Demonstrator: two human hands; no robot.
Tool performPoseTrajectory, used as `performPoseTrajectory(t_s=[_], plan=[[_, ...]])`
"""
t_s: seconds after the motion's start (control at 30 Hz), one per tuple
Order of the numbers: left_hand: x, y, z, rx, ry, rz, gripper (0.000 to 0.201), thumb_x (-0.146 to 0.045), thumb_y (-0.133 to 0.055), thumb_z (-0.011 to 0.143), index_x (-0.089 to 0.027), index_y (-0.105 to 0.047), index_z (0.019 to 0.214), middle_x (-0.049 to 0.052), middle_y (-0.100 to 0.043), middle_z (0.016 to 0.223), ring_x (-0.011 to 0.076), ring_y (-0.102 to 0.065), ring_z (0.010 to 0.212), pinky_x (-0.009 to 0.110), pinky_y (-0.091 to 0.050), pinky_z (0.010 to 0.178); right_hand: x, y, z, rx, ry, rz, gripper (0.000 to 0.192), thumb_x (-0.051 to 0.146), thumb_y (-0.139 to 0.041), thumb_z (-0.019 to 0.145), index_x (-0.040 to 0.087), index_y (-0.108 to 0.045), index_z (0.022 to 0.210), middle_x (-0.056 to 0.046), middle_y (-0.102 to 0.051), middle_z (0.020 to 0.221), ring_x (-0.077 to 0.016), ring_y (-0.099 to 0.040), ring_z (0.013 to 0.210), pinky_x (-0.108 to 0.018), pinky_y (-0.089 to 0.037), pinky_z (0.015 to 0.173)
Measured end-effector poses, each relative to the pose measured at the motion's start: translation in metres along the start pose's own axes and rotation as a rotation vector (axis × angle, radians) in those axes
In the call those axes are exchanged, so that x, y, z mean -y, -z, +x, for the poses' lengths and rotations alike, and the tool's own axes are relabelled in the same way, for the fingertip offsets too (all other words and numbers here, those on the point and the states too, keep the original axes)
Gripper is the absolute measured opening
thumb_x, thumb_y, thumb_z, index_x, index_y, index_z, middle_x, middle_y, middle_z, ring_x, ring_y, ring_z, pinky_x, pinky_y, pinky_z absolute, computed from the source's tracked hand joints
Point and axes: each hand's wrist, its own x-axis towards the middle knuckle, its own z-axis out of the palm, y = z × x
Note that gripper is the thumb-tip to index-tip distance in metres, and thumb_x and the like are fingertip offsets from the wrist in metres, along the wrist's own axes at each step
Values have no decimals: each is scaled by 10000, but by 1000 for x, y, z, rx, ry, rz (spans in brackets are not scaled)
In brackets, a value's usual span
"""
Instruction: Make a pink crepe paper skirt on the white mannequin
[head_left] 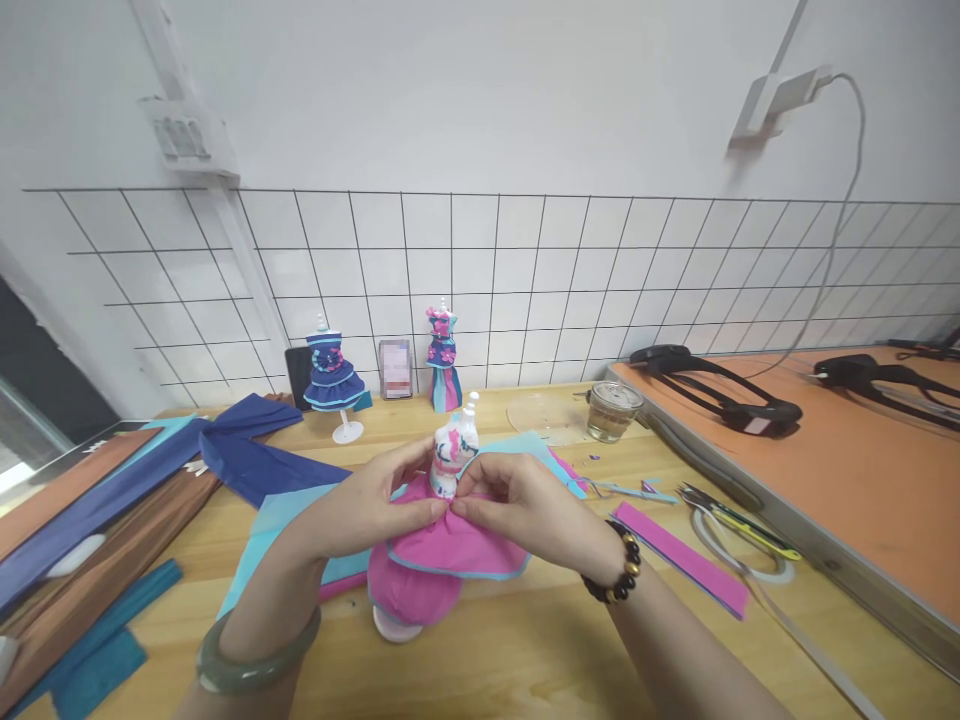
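Note:
In front of me a small white dress form (456, 445) leans to the right on its round base (396, 627). A pink skirt (457, 545) with a light blue edge hangs about its waist, over a second puffed pink layer (412, 590). My left hand (382, 500) wraps the form from the left, its thumb pressing the skirt's gathered top. On the other side my right hand (517, 495) pinches the same gathers at the waist between thumb and fingers. Light blue fabric (277, 520) lies beneath. The form's rear side is hidden.
Two dressed miniature forms, one in navy (334, 375) and one in pink and blue (442, 355), stand at the back beside a phone (396, 368). To the right are a lidded glass (613, 410), a pink strip (682, 558) and yellow-handled scissors (742, 525). Fabric lengths (150, 500) cover the left.

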Motion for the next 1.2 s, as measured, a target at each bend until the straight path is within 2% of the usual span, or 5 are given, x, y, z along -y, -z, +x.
performPoseTrajectory(t_s=[0.4, 0.53, 0.67, 0.97, 1.2], plan=[[0, -5, 5, -95, 1, 13, 465, -311, -628, 786, -236, -544, 1237, 65, -598, 1225, 264, -541, 1112, 374, -443, 926, -3, -4, 2, -44, 59, -38, 119, 294, -575, 838, 185, -593, 795, 24, -562, 673, -106, -498, 613, -208, -376, 526], [0, -6, 8, -207, 40, -77, 462, -319, -616, 789, -229, -536, 1235, 69, -630, 1165, 258, -558, 1098, 376, -450, 918, 1, -2, 0, -187, 174, -155, 96, 271, -593, 841, 201, -587, 907, -20, -623, 902, -154, -566, 840, -277, -449, 741], [0, -8, 11, -369, 100, -227, 516, -328, -640, 758, -215, -507, 1244, 63, -671, 1041, 247, -592, 1036, 357, -472, 861, 9, -6, -3, -258, 358, -332, 309, 340, -640, 812, 203, -554, 1075, -81, -547, 1112, -201, -499, 1051, -343, -420, 903], [6, -15, 15, -498, 139, -296, 446, -354, -668, 709, -177, -578, 1109, -28, -595, 681, 125, -541, 620, 218, -395, 552, 9, -34, 3, -414, 708, -892, 204, 83, -429, 907, 158, -618, 885, -85, -605, 878, -189, -490, 795, -327, -404, 682], [4, -13, 15, -601, 134, -271, 440, -363, -713, 647, -149, -627, 1021, -36, -555, 588, 119, -506, 563, 227, -377, 527, 4, -37, 2, -445, 890, -921, 229, 64, -457, 872, 145, -639, 758, -51, -577, 675, -168, -454, 646, -308, -352, 566]])
